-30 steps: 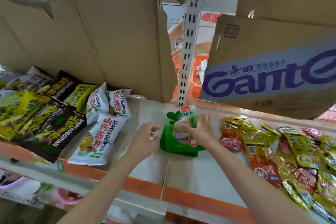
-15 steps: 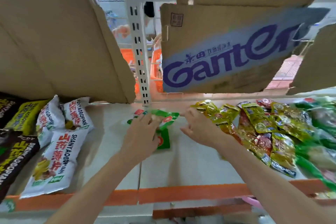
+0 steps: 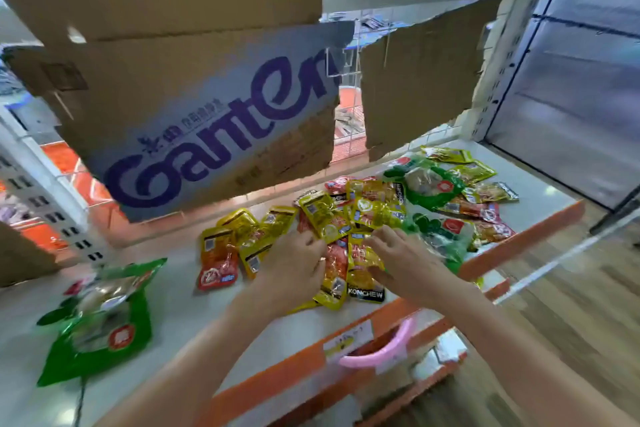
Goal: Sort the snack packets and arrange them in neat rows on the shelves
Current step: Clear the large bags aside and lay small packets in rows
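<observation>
Packets (image 3: 349,218) are heaped on the shelf (image 3: 180,302) right under both hands. Left hand (image 3: 294,267) and right hand (image 3: 405,260) are pressed onto them, fingers loosely spread (nothing's clearly pinched). A green bag (image 3: 100,319) sits well left.

Yellow-and-red packets (image 3: 346,218), green pouches (image 3: 100,319), brown cardboard (image 3: 207,114) (purple lettering), orange-edged white shelf (image 3: 287,367).

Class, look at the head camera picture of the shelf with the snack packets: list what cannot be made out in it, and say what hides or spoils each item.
1. Head view: green packet at left, label unreadable, motion blur.
2. Packets under the left hand and right hand, covered by the hands; any grip unclear.
3. Back of the shelf, hidden by the hanging cardboard.
4. Pink item on the lower shelf, mostly hidden by the orange shelf edge.
5. Price label, too small.
</observation>
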The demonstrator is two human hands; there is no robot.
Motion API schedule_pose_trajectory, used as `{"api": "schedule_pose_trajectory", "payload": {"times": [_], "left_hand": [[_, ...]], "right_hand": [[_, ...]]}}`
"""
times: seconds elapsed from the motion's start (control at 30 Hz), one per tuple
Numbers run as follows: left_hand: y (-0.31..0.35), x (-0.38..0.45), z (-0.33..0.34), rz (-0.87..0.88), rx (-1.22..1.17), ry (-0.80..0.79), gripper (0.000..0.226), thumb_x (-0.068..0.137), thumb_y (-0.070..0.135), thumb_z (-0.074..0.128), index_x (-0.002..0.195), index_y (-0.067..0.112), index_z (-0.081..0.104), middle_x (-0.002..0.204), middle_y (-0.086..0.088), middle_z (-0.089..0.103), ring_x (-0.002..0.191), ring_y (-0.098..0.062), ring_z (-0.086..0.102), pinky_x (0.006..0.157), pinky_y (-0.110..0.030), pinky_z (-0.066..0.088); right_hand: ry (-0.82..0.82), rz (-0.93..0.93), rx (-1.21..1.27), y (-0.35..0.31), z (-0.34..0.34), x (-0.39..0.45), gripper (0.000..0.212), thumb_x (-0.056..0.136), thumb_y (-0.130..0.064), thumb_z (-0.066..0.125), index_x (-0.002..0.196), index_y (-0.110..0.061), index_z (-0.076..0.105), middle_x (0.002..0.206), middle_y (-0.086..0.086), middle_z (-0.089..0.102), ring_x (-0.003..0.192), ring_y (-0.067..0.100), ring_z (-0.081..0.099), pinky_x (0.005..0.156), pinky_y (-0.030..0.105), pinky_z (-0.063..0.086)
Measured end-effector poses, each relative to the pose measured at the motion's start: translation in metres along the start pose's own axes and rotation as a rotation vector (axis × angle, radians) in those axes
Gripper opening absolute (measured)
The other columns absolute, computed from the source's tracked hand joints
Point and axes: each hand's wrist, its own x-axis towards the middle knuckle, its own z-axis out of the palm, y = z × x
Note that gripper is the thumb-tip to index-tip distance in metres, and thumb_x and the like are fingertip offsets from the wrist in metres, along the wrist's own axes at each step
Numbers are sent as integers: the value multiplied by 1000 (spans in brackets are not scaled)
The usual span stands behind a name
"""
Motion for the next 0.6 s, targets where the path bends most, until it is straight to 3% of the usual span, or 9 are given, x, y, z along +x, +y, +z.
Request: {"api": "schedule_pose_trajectory", "payload": {"times": [0.1, 0.27, 0.43, 0.6], "left_hand": [[23, 22, 9, 22, -17, -10, 38, 87, 35, 32, 96, 14, 62, 94, -6, 59, 94, -25, 54, 86, -37, 42], [63, 68, 34, 34, -52, -75, 31, 92, 35, 46, 117, 19, 58, 110, -3, 56, 109, -23, 50, 91, -34, 40], [102, 101, 52, -111, -54, -189, 60, 90, 56, 46, 134, 15, 41, 120, -6, 46, 114, -22, 44, 92, -33, 40], [127, 123, 62, -223, 15, -278, 83, 79, 67, 54, 138, 13, 33, 125, -6, 44, 118, -23, 42, 92, -33, 40]], "right_hand": [[-2, 102, 42, 37, -3, -16, 48, 95, -37, 44, 138, -18, 35, 136, 5, 36, 124, 22, 38, 100, 36, 39], [-20, 257, 81, 97, 0, -41, 49, 96, -39, 42, 139, -18, 34, 140, 6, 33, 129, 24, 31, 106, 38, 34], [-4, 356, 170, 138, 7, -43, 54, 95, -42, 44, 140, -15, 32, 140, 9, 34, 128, 26, 33, 105, 38, 33], [35, 356, 225, 166, 5, -21, 56, 95, -41, 45, 141, -14, 31, 146, 9, 29, 134, 27, 26, 107, 39, 28]]}}
